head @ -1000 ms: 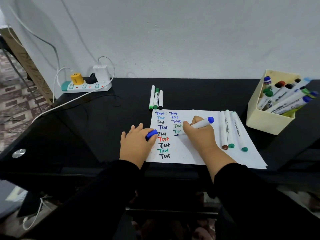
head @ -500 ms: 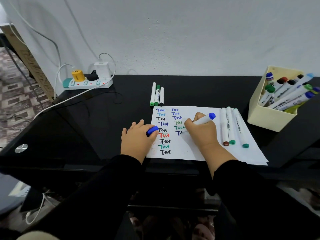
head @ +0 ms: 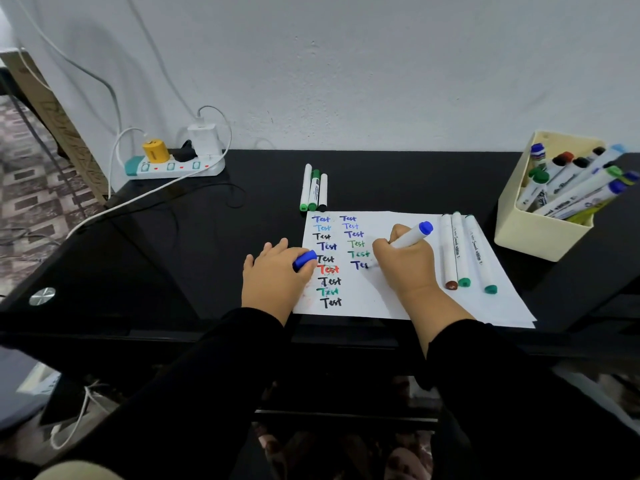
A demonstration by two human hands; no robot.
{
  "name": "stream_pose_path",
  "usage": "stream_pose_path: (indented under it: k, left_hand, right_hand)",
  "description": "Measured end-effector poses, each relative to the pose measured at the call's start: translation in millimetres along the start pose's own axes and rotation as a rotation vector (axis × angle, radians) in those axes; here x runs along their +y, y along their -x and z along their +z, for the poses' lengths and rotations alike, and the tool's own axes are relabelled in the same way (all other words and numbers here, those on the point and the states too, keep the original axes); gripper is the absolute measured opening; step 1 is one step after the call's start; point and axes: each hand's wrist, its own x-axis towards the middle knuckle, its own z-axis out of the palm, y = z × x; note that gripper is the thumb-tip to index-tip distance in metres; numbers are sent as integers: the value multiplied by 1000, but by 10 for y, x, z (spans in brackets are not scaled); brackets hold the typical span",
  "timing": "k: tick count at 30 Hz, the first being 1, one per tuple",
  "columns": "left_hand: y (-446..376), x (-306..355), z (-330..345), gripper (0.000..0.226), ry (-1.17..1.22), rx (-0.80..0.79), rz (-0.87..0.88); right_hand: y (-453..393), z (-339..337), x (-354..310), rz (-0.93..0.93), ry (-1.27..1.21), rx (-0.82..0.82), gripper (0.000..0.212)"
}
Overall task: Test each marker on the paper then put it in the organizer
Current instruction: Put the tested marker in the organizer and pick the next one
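From the head camera I am looking down at a glossy black tabletop [head: 180, 258], and a white sheet of paper [head: 408, 299] is lying at the centre right of the frame, carrying two columns of the word "Test" in several colours. The right hand [head: 407, 263] is resting on the paper with its fingers curled round a white marker with a blue end cap [head: 412, 235] — the barrel is slanting up to the right, and the tip is sitting at an unfinished dark-blue "Tes" at the bottom of the second column. The left hand [head: 273, 278] is lying across the paper's left edge, pinching a loose blue cap [head: 304, 259] between thumb and fingers.

Just right of the writing hand, three white markers [head: 464, 251] are lying side by side on the paper, with a brown and two teal-green caps pointing toward the lower edge of the frame. Above the paper's top edge, three more white markers [head: 313, 192] are lying together on the bare table — their lower ends are green, green and black.

At the right edge of the frame a cream rectangular plastic organizer [head: 533, 233] is standing on the table, well apart from the hands, with a bundle of capped markers leaning out of it. In the upper left a white power strip [head: 173, 166] is sitting against the wall with plugs and white cables in it.
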Motion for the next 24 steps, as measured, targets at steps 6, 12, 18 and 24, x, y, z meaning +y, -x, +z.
stream_pose_path:
  k: [6,12,18,24]
  left_hand:
    - [-11,-2,3,40,-5,-7,-1]
    - [-22,-5,3,41,-20,-16,-4]
    - [-11,-7,5,41,-19,0,5]
    - [-10,4,-13,41,-25,-23,-6]
  right_hand:
    - [-15,9,17,8,-20,40,35]
    - [-22,4,20,-2,-19,22,36]
    - [-14,-16,5,34,-107,104,36]
    - [-99,-103,-45,184,-175,-15,33]
